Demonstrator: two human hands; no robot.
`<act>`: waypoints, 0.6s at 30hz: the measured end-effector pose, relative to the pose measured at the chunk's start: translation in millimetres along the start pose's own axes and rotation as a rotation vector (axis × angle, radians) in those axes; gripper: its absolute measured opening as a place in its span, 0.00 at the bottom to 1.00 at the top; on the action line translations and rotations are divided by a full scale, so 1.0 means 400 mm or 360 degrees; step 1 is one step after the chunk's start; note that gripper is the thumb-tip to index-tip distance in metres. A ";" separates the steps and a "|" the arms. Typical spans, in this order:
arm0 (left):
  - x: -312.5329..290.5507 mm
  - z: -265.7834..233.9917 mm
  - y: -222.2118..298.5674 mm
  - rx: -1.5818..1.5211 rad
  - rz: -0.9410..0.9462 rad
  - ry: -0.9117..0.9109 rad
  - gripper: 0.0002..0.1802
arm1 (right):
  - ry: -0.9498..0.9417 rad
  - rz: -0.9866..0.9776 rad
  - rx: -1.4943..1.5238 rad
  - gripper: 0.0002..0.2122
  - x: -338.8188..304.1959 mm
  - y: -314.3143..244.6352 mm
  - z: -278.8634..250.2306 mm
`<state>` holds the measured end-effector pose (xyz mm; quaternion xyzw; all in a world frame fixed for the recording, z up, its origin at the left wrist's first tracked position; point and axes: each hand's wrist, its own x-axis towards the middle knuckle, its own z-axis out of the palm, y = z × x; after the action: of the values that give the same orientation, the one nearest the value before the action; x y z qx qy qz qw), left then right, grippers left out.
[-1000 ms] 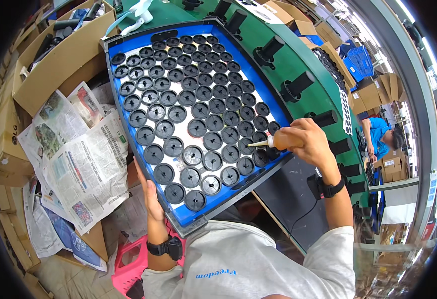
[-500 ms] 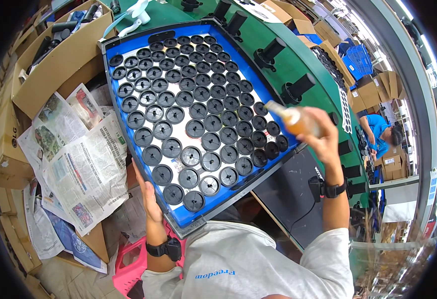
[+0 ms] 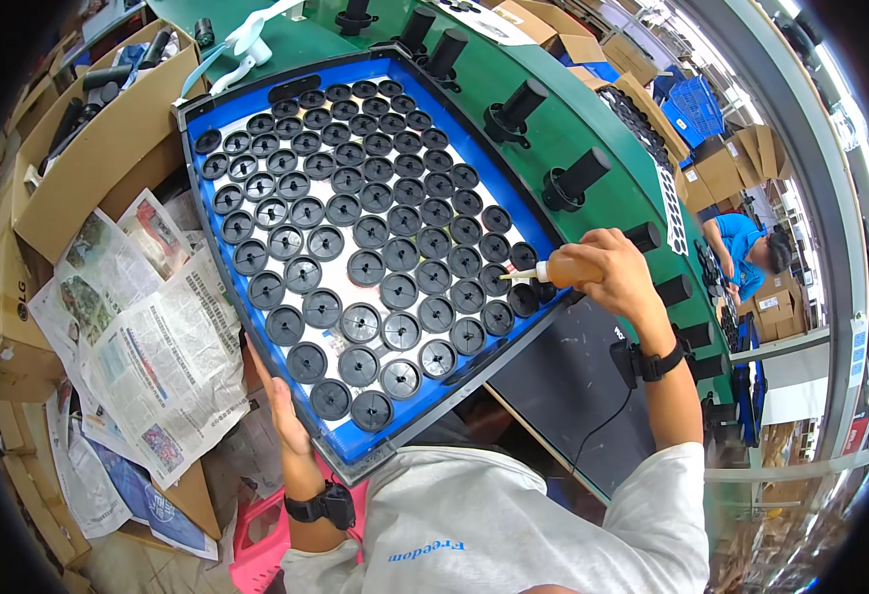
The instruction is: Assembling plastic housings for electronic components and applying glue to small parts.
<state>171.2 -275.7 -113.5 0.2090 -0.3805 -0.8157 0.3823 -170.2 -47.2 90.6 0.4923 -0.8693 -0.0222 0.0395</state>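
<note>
A blue tray (image 3: 360, 441) with a dark rim carries several rows of round black plastic caps (image 3: 399, 290), each with a small raised centre. My left hand (image 3: 286, 414) holds the tray by its near left side; its fingertips are partly hidden by the rim. In my right hand (image 3: 608, 269) is a squeeze bottle (image 3: 568, 269) of amber liquid, fingers wrapped round it. The bottle lies nearly level, its pale nozzle pointing left over the caps near the tray's right edge.
Black cylindrical fittings (image 3: 575, 180) stand along the green table (image 3: 513, 163). At left are an open cardboard box (image 3: 107, 148) of black parts and newspapers (image 3: 157, 337). A white fan-like object (image 3: 248, 45) sits behind the tray. A person in blue (image 3: 741, 247) works at far right.
My right hand has brought the blurred bottle down and slightly left, its nozzle now over the right-hand caps. The tray appears shifted a little left in view, my left hand still on it.
</note>
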 end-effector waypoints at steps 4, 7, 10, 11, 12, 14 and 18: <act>0.006 0.038 0.008 0.0030 0.0109 0.0043 0.31 | -0.0038 -0.0072 -0.0034 0.25 0.009 -0.007 0.006; 0.011 0.052 0.022 0.0082 0.0098 -0.0004 0.36 | -0.0004 -0.0039 -0.0049 0.25 0.009 -0.002 0.013; 0.010 0.041 0.018 0.0055 0.0066 0.0012 0.36 | -0.0034 -0.0007 -0.0093 0.25 0.010 0.003 0.011; 0.010 0.041 0.017 0.0053 0.0064 0.0011 0.36 | -0.0101 -0.0013 0.0021 0.25 0.011 0.000 0.012; 0.010 0.041 0.017 0.0053 0.0066 0.0004 0.36 | -0.0167 -0.0018 0.0136 0.26 0.012 -0.002 0.012; 0.010 0.043 0.018 0.0050 0.0067 -0.0001 0.36 | 0.0084 -0.0031 0.0577 0.26 0.004 0.020 0.012; 0.009 0.053 0.024 0.0050 0.0065 0.0016 0.36 | 0.0785 0.0256 0.1061 0.25 -0.011 0.050 -0.028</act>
<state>160.1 -272.6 -92.9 0.2112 -0.3956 -0.8006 0.3974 -183.9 -33.2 103.0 0.3992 -0.8291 0.3817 0.0866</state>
